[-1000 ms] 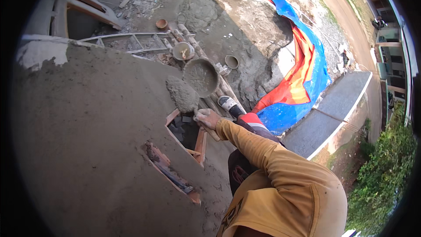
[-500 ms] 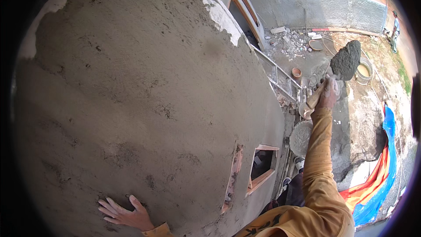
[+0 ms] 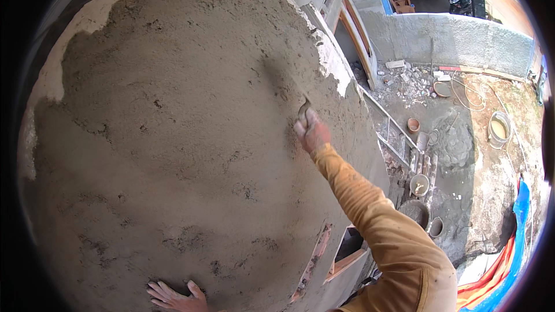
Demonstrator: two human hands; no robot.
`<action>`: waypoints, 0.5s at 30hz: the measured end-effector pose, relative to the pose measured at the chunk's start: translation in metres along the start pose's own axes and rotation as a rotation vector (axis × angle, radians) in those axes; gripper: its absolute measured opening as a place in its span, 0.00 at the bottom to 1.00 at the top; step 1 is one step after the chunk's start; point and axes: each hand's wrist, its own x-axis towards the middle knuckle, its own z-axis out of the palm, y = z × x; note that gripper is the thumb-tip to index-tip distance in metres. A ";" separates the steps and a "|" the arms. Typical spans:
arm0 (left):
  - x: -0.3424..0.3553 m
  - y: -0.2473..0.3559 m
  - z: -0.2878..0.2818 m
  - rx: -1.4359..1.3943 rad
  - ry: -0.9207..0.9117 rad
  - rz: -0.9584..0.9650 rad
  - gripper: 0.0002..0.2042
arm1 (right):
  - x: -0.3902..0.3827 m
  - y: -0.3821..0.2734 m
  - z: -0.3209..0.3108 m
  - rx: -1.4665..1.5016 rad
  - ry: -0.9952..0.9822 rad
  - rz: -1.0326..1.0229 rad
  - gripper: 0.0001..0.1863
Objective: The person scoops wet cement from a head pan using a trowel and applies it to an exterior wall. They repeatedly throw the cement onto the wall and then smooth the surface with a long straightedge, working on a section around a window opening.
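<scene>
Grey wet mortar covers the broad wall (image 3: 173,121), with rough pits and patches in its surface. My right hand (image 3: 313,131) is closed round the handle of a plastering trowel (image 3: 304,106), its arm stretched up the wall. The blade lies against the mortar; it is blurred and hard to tell from the wet surface. Low on the same wall, my left hand (image 3: 178,297) rests flat with its fingers spread, holding nothing.
A small framed opening (image 3: 346,263) sits low in the wall. A ladder (image 3: 396,130) leans alongside. Below stand a round mortar basin (image 3: 415,212), a bucket (image 3: 498,129) and a pot (image 3: 413,125). Rubble (image 3: 409,84) lies by the far low wall (image 3: 445,37); a blue-and-orange tarp (image 3: 491,271) lies at right.
My right hand has swung left from out over the ground to the wall, bringing the mortar-loaded trowel against it. The view has shifted; my left hand stays flat on the wall.
</scene>
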 end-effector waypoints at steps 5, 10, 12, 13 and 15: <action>0.003 0.002 -0.009 0.045 -0.005 0.019 0.36 | -0.187 0.028 -0.018 0.181 -0.321 0.279 0.16; 0.008 0.002 -0.024 0.198 -0.033 0.036 0.35 | -0.262 0.199 -0.099 -0.273 -0.378 0.577 0.20; 0.017 0.027 -0.026 0.237 -0.060 0.045 0.35 | -0.302 0.279 -0.140 -0.460 -0.357 0.758 0.21; 0.013 0.030 -0.013 0.209 0.011 0.106 0.34 | -0.317 0.305 -0.166 -0.518 -0.361 0.847 0.22; 0.008 0.047 0.008 0.162 0.035 0.156 0.34 | -0.356 0.374 -0.205 -0.651 -0.303 1.056 0.21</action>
